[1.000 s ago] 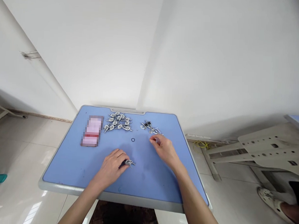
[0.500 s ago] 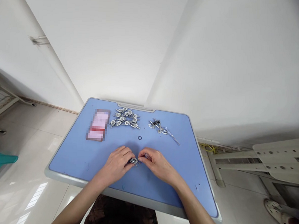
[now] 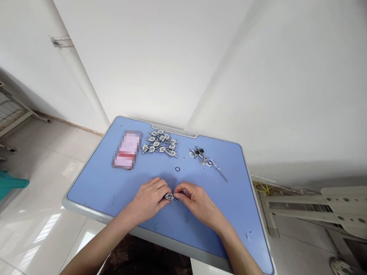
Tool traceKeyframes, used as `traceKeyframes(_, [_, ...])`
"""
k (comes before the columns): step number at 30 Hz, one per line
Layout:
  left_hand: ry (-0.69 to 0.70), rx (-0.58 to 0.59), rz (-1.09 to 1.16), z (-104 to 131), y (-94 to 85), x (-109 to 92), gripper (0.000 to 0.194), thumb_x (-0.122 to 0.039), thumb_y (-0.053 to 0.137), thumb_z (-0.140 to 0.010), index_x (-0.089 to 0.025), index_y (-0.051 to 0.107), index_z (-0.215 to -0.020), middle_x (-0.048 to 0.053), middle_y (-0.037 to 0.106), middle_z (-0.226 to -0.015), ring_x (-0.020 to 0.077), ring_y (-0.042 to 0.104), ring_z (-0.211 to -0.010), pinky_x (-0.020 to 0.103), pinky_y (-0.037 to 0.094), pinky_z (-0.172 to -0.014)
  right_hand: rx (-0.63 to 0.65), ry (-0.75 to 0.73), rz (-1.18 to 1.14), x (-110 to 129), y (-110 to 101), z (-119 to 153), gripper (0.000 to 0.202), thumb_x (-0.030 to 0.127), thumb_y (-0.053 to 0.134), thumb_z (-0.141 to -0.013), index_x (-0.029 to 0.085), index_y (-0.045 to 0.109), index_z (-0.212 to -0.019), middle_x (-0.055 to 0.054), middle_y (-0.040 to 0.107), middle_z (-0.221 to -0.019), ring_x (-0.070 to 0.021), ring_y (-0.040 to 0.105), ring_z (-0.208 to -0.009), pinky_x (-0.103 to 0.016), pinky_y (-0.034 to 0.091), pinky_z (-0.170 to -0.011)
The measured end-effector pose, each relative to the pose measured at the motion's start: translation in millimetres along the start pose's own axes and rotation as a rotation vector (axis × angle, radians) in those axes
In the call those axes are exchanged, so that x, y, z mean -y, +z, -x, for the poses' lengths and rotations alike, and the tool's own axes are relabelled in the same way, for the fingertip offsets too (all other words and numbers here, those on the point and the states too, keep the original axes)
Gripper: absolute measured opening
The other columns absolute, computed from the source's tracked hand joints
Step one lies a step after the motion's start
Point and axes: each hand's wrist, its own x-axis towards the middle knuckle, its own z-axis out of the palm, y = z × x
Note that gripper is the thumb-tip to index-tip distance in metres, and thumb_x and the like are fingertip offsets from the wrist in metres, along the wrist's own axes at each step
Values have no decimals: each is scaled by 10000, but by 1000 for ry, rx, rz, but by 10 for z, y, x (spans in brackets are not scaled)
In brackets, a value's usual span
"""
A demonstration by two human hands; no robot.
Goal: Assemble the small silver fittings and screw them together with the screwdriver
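My left hand (image 3: pixel 152 197) is closed around a small metal part with an oval flange (image 3: pixel 170 197), holding it low over the table. My right hand (image 3: pixel 197 201) pinches at the part's right side, thumb and forefinger together. Something small and translucent (image 3: pixel 185 191) shows between its fingers, too tiny to name. Just beyond the hands lies a dark thin ring (image 3: pixel 177 169). Farther back, several similar flanged metal parts (image 3: pixel 161 144) are grouped together.
The blue table (image 3: pixel 93 182) has a grey rim. A blurred pink rectangular item (image 3: pixel 127 150) lies at left. Right of the flanged parts is a pile of loose metal and black pieces (image 3: pixel 199 153), beside a clear-handled thin rod (image 3: pixel 221 172). A teal stool (image 3: pixel 5 183) stands left.
The camera view has shifted slightly, moving the table a little to the right in the picture. Both hands stay together at the flanged part, with hardly any visible movement.
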Motion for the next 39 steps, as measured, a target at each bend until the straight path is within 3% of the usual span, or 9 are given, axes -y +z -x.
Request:
traceKeyframes(23, [-3, 20, -13, -3, -22, -5, 43, -219, 605, -895, -191, 585, -922, 7, 602, -914, 183, 529, -873, 314, 436, -747, -7, 8, -11, 34, 29, 10, 118, 208, 550, -849, 200, 619, -754, 20, 613, -737, -119, 538, -669, -247, 405, -636])
traceKeyframes(31, [-9, 34, -16, 2, -22, -7, 36, -225, 591, -906, -189, 582, -909, 12, 600, -916, 187, 530, -866, 315, 434, -741, -64, -133, 121, -15, 56, 54, 170, 170, 505, -904, 195, 641, -806, -15, 612, -820, -116, 547, -644, -246, 409, -610])
traceKeyframes(39, [-7, 39, -41, -1, -28, -9, 68, -250, 596, -904, -185, 577, -901, 8, 591, -906, 185, 524, -867, 316, 433, -739, -76, -243, 233, -47, 70, 68, 98, 143, 535, -897, 197, 611, -868, -21, 627, -867, -118, 551, -646, -242, 417, -610])
